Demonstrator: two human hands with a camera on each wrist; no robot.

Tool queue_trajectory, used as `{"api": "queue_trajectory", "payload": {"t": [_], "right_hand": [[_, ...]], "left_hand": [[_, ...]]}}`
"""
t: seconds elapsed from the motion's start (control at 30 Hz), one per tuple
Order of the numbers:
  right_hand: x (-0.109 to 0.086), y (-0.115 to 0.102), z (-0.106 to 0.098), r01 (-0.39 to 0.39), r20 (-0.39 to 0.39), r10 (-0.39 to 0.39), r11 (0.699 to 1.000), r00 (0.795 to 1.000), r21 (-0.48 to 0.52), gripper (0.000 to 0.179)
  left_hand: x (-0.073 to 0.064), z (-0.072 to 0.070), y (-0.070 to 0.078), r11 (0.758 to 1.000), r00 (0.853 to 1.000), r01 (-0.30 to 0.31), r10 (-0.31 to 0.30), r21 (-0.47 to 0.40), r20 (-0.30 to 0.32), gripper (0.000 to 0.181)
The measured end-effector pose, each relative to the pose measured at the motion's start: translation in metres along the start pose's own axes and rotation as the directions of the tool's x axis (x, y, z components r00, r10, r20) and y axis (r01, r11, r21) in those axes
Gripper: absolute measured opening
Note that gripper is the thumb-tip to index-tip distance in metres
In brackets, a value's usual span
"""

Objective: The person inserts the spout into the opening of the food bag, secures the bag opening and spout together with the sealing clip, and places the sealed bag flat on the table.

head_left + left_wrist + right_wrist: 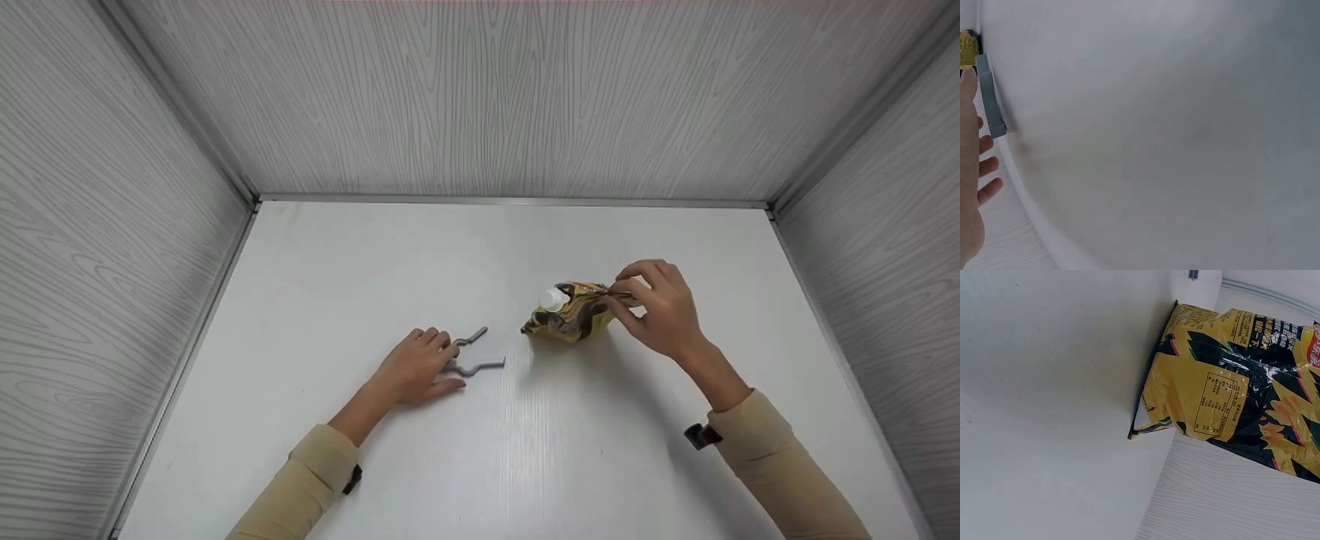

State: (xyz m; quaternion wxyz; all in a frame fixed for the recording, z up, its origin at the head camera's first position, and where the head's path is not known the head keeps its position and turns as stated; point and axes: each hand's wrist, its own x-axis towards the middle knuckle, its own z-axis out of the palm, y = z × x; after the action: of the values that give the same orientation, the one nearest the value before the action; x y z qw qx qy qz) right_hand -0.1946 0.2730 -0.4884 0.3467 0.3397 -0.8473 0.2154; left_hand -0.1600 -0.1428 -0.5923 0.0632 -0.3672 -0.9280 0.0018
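Note:
My right hand (660,311) pinches the gathered top edge of a yellow-and-black snack bag (577,319) between thumb and fingertips. The bag stands upright, its printed side filling much of the right wrist view. A white round cap (553,300) shows at the bag's left top end. Farther left, my left hand (424,367) lies low over a grey piece with two thin bent arms (480,367), fingers by the upper arm and thumb stretched out below the lower one. In the left wrist view, a flat grey strip of it (991,95) shows beyond the thumb; its other end is hidden.
The white tabletop (360,262) is bounded by grey wood-grain panels at the back (480,97) and on both sides. A metal strip (517,201) runs along the back edge. Dark straps (703,435) sit at the wrists.

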Motion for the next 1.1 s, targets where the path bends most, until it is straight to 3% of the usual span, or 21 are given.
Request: {"api": "queue_trajectory", "payload": {"t": [0.37, 0.93, 1.1], "right_hand": [[-0.0002, 0.0003, 0.0002, -0.007, 0.006, 0.007, 1.0, 1.0, 0.013, 0.014], [0.0004, -0.0007, 0.0009, -0.006, -0.009, 0.006, 0.999, 1.0, 0.034, 0.015], [0.0002, -0.0003, 0.0004, -0.004, 0.002, 0.004, 1.0, 1.0, 0.03, 0.015]], "left_hand": [[-0.005, 0.0063, -0.0015, 1.0, 1.0, -0.006, 0.006, -0.014, -0.024, 0.056], [-0.0035, 0.0052, -0.0007, 0.999, 1.0, -0.02, 0.018, 0.043, 0.025, 0.048], [-0.0035, 0.0045, -0.0008, 0.998, 0.999, -0.032, 0.031, 0.054, 0.009, 0.045]]}}
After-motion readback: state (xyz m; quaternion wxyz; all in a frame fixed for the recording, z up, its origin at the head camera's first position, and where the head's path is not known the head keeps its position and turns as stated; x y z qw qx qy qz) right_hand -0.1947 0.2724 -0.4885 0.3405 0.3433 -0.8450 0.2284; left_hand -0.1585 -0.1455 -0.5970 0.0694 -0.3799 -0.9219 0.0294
